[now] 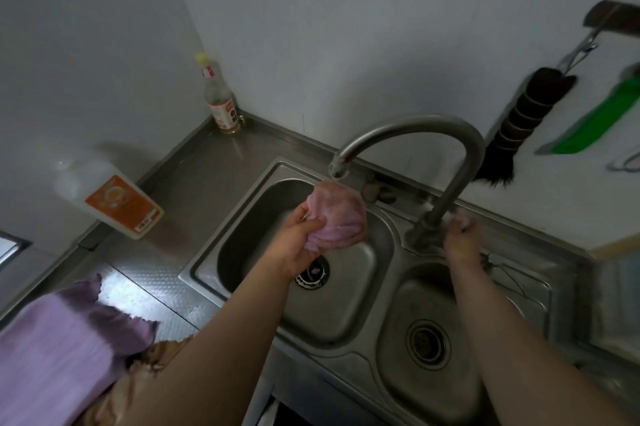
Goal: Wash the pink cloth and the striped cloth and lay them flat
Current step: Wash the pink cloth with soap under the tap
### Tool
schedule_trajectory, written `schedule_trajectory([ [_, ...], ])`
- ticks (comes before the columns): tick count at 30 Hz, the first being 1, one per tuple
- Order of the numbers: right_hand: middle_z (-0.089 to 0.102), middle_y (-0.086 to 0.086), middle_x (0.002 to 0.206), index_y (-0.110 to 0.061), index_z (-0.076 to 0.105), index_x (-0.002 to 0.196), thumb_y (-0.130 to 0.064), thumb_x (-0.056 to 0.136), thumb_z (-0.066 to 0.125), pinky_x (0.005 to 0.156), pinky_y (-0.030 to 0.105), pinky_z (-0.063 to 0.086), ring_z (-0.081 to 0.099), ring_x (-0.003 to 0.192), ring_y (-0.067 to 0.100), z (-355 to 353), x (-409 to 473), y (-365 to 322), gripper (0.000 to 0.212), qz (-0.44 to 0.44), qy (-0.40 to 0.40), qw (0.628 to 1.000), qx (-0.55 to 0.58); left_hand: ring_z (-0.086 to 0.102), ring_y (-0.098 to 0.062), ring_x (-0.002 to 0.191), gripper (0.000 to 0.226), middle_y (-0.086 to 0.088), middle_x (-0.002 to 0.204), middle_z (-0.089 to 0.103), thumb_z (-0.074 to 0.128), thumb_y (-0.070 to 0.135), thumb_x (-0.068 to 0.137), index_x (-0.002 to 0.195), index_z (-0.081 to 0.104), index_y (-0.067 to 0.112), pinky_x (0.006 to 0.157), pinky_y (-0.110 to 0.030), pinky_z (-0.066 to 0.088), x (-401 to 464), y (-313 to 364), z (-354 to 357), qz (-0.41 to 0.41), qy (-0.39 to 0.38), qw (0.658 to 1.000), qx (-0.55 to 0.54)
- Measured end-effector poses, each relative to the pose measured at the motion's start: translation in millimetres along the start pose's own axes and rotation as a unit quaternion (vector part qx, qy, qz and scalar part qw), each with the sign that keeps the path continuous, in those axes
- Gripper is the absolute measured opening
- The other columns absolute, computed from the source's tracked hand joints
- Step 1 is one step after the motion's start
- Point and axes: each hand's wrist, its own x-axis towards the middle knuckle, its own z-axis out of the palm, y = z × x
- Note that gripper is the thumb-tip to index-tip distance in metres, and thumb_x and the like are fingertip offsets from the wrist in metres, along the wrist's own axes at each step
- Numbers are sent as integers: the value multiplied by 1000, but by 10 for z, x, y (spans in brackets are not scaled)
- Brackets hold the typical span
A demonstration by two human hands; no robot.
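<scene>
Two bare forearms reach over a steel double sink (388,242): left hand (298,245) bunches the pink cloth (337,218) under the spout (337,169) (no water visible), right hand (462,238) grips the tap's base, likely turning it on; the striped cloth (52,349) waits on the left counter.

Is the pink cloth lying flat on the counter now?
No, the left hand grips the pink cloth bunched up over the left sink basin, just under the tap spout.

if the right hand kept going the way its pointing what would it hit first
The right hand reaches away from the person and is already at the base of the faucet, so probably that; the white wall lies beyond. Depth is unclear.
</scene>
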Motion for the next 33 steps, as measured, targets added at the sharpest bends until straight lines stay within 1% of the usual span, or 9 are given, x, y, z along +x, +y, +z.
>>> schedule_trajectory([
  [5, 53, 25, 124, -3, 42, 125, -19, 103, 30, 93, 41, 37, 50, 115, 39, -37, 67, 22, 30, -33, -16, 990, -139, 62, -32, 97, 50, -18, 119, 58, 46, -6, 90, 136, 45, 12, 62, -37, 59, 58, -32, 104, -7, 13, 1000, -10],
  [12, 53, 33, 122, 5, 42, 123, -16, 103, 28, 90, 44, 39, 51, 113, 45, -137, 177, 92, 32, -52, 7, 980, -192, 61, -35, 100, 48, -16, 118, 58, 44, -9, 89, 128, 50, 17, 65, -40, 59, 129, -72, 135, -10, 14, 1000, -12],
  [17, 34, 23, 148, -3, 21, 146, -27, 101, 43, 108, 39, 29, 36, 134, 37, -96, 37, -57, 56, 19, 7, 997, -78, 61, -35, 103, 50, -16, 121, 57, 45, -8, 88, 131, 49, 17, 79, -45, 54, 152, -94, 109, -11, 8, 1000, -4],
  [19, 40, 19, 144, -2, 34, 139, -40, 98, 46, 105, 40, 36, 42, 130, 35, 103, -120, -36, 57, 94, 41, 995, 21, 61, -35, 103, 50, -17, 122, 57, 46, -7, 87, 131, 49, 17, 79, -45, 53, 177, -104, 72, -7, 12, 1000, 3],
  [22, 56, 3, 114, -18, 54, 107, -58, 94, 35, 70, 36, 54, 59, 98, 24, 509, -614, -96, 46, 108, -174, 973, 110, 61, -35, 104, 52, -17, 123, 56, 49, -6, 85, 133, 48, 16, 79, -46, 53, 212, -132, 24, -3, 22, 1000, 3],
  [24, 62, 0, 109, -25, 55, 117, -59, 96, 32, 72, 38, 55, 61, 95, 18, 737, -879, -198, 46, 59, -322, 942, 69, 59, -37, 108, 49, -19, 125, 57, 54, 3, 86, 133, 49, 13, 91, -52, 49, 214, -128, 12, -6, 16, 1000, -18],
  [25, 64, 2, 109, -22, 57, 117, -52, 98, 37, 77, 42, 57, 63, 95, 19, 830, -933, -234, 40, 18, -335, 941, 49, 59, -36, 109, 42, -20, 123, 59, 55, 11, 89, 130, 52, 10, 97, -53, 44, 212, -106, 22, -9, 13, 999, -31],
  [29, 67, 5, 105, -26, 62, 103, -46, 95, 42, 90, 48, 52, 64, 98, 25, 928, -749, -250, 29, -86, -222, 971, -34, 63, -27, 97, 33, -19, 114, 63, 42, 28, 101, 116, 59, 4, 95, -44, 48, 321, 12, -39, 15, 123, 992, -27],
  [33, 64, -1, 99, -27, 56, 111, -41, 101, 36, 85, 43, 54, 65, 93, 20, 861, -659, -306, 27, -113, -239, 964, -4, 65, -33, 97, 33, -20, 116, 62, 37, 25, 102, 125, 50, 4, 80, -52, 56, 505, 99, -164, 71, 269, 958, 67],
])
